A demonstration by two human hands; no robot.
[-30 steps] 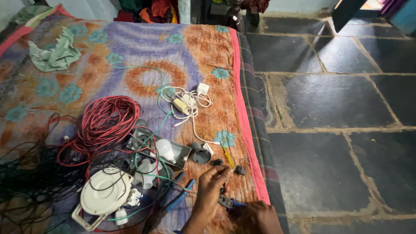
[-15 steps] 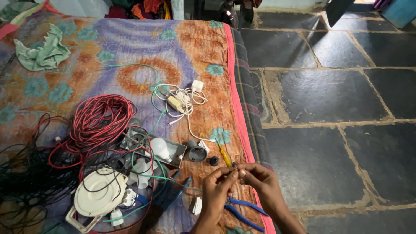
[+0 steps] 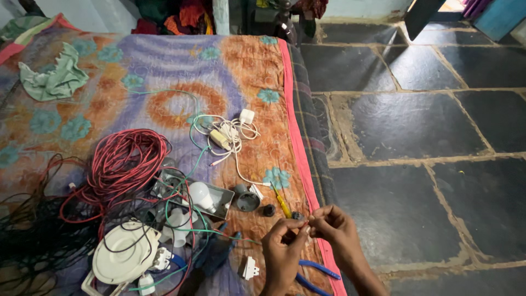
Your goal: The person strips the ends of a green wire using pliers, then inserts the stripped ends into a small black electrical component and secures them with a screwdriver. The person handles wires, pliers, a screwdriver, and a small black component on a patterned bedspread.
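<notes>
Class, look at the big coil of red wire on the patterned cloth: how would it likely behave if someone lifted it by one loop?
The coil of red wire would probably sag and spill open, since its loops lie loose and untied. It may also drag neighbours along: black wires and a green wire cross it. It looks bulky, so likely fairly heavy.

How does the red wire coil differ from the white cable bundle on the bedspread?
The red wire coil is a large, thick loop with many turns; the white cable bundle is small and loosely tangled. The red wire coil lies among black wires and a white bulb, left of the white cable bundle, which lies farther up the cloth with a white plug on it. Both rest untouched, away from the hands.
</notes>
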